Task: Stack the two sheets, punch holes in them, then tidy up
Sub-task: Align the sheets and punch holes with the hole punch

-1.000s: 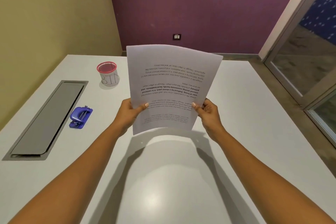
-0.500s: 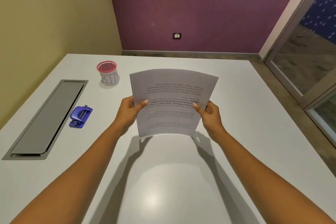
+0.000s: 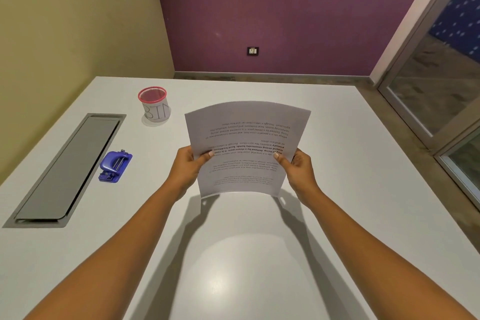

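Head view: both hands clamp the stacked sheets (image 3: 246,148) above the white desk (image 3: 350,163), left hand (image 3: 188,167) pinching the left edge, right hand (image 3: 298,169) the right edge, thumbs on top. Paper bows upward, print upside down. Blue hole punch (image 3: 115,166) sits at left beside a grey recessed panel (image 3: 70,169); pink-rimmed mesh cup (image 3: 155,106) marked BIN behind it.

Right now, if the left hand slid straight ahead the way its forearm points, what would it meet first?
Apart from the sheets the left hand already grips, only bare white table seems ahead; depth is unclear.
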A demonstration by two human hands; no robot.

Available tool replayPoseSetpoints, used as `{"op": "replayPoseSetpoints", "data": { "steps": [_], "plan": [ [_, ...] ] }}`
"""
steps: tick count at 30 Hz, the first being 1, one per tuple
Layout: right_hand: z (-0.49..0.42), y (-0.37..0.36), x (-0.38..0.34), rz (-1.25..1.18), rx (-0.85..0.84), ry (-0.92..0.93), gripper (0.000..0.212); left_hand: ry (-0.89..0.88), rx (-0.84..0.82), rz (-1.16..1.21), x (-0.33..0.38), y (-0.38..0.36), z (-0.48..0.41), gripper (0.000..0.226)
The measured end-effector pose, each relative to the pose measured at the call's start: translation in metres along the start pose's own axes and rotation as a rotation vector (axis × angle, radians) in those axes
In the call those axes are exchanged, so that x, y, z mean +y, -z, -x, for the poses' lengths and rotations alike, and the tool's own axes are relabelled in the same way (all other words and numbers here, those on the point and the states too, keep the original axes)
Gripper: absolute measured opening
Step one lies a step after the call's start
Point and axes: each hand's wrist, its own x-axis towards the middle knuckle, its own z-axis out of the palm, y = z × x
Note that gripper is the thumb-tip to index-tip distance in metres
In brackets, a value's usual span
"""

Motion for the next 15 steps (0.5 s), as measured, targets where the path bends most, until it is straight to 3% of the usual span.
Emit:
{"op": "replayPoseSetpoints", "data": {
  "steps": [15],
  "plan": [
    [0.0015, 0.0017, -0.0072, -0.011, 0.029, 0.029, 0.016, -0.027, 0.005, 0.022, 0.0045, 0.0028, -0.0010, 0.016]
  ]
}}
